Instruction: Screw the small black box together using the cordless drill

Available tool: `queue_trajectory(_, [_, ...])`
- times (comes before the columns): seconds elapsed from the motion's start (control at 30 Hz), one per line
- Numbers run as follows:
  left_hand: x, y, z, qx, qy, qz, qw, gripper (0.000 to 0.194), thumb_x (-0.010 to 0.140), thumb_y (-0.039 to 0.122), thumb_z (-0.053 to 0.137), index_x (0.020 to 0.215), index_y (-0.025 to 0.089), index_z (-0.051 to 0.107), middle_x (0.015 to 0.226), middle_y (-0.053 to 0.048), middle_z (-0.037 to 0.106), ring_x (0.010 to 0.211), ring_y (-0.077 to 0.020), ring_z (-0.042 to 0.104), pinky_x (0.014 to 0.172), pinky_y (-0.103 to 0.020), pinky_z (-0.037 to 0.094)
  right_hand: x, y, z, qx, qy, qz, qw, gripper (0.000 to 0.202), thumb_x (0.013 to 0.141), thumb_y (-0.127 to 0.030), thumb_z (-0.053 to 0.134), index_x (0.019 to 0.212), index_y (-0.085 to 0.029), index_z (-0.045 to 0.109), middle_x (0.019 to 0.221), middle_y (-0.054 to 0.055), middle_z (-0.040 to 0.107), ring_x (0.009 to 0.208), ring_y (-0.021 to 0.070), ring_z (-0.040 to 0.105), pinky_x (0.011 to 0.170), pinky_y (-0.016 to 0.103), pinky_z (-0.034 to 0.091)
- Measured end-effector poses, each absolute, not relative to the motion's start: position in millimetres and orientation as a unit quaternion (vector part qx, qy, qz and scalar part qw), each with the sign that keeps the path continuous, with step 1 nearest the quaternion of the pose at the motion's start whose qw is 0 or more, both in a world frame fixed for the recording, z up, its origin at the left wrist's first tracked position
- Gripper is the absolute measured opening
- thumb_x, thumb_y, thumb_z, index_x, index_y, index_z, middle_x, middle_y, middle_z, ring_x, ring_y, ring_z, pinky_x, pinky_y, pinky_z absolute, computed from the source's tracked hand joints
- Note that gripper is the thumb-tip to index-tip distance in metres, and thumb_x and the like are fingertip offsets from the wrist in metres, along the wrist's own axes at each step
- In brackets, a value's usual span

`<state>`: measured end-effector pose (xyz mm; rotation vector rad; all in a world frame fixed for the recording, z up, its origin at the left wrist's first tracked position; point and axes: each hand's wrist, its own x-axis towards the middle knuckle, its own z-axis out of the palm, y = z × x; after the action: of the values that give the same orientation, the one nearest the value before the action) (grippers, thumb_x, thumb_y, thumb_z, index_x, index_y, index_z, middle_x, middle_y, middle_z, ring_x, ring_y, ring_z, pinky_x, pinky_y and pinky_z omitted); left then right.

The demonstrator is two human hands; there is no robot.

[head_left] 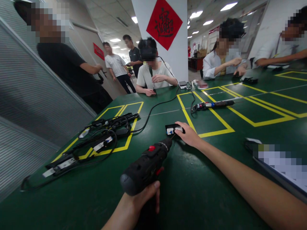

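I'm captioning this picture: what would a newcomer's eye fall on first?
Probably the drill in the left hand, low and near the middle, pointing towards the small black piece in the right hand. Next, likely the red diamond sign on the white pillar at the top, then the yellow lines across the green table.

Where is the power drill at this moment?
In the head view, the power drill is below and slightly left of centre, in the left hand, its bit pointing toward the small black piece in the right hand.
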<state>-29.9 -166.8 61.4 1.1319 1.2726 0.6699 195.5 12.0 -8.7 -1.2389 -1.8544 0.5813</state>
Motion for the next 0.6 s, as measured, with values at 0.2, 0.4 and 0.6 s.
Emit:
queue_trajectory(0.2, [-29.2,-167.5,63.6,0.499,0.555,0.279,0.605,0.057,0.083,0.046,0.049,0.126,0.011,0.041,0.059,-0.001,0.060,0.055,-0.0187,0.054,0.059,-0.034,0.041,194.1,11.9,-8.8,-0.488,-0.735,0.233,0.410,0.041,0.085,-0.032,0.048,0.124,-0.021,0.049,0.113,0.008,0.054,0.103,0.0188,0.052,0.091,0.034,0.039])
queue_trajectory(0.4, [-30.0,-164.6,65.8,0.532,0.544,0.254,0.597,0.047,0.085,0.046,0.045,0.114,0.010,0.049,0.057,-0.001,0.058,0.056,-0.0186,0.054,0.060,-0.034,0.041,194.0,12.9,-10.3,-0.489,-0.735,0.221,0.413,0.040,0.085,-0.032,0.049,0.123,-0.020,0.049,0.112,0.008,0.055,0.101,0.0187,0.052,0.090,0.034,0.038])
queue_trajectory(0.6, [-29.4,-164.1,65.9,0.529,0.545,0.264,0.595,0.039,0.085,0.045,0.046,0.100,0.011,0.054,0.058,-0.001,0.058,0.053,-0.0166,0.052,0.057,-0.032,0.041,194.1,12.1,-10.0,-0.496,-0.734,0.225,0.407,0.040,0.085,-0.032,0.048,0.124,-0.022,0.048,0.112,0.007,0.054,0.100,0.0183,0.052,0.089,0.033,0.039])
